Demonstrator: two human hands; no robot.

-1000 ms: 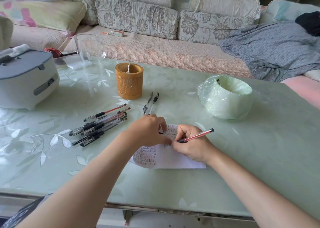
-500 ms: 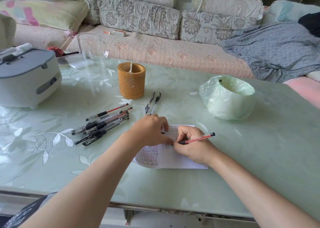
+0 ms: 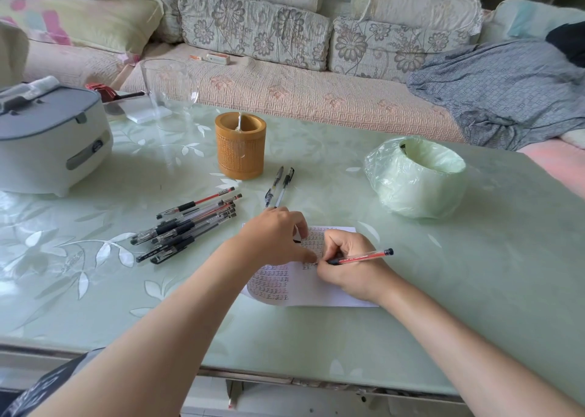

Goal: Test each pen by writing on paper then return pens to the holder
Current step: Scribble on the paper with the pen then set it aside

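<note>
Pinching a clear red pen [image 3: 361,257], fingers of the right hand [image 3: 348,266] test-write on white paper [image 3: 316,294] under the left hand [image 3: 272,236], whose grip is unclear; the orange woven holder [image 3: 240,152] likely comes next.

The tabletop [image 3: 95,258] is pale green with a white leaf-and-flower pattern. The pen holder [image 3: 240,150] is orange-brown with a fine woven texture. The paper [image 3: 316,293] is white, filled with rows of red and black marks. The red pen [image 3: 364,257] has a black grip and a black end. The heaped pens [image 3: 186,226] have black grips, and some show red. The sofa cushions [image 3: 253,33] are cream with grey-brown flowers. The draped cloth [image 3: 506,93] is blue-grey with small checks.
</note>
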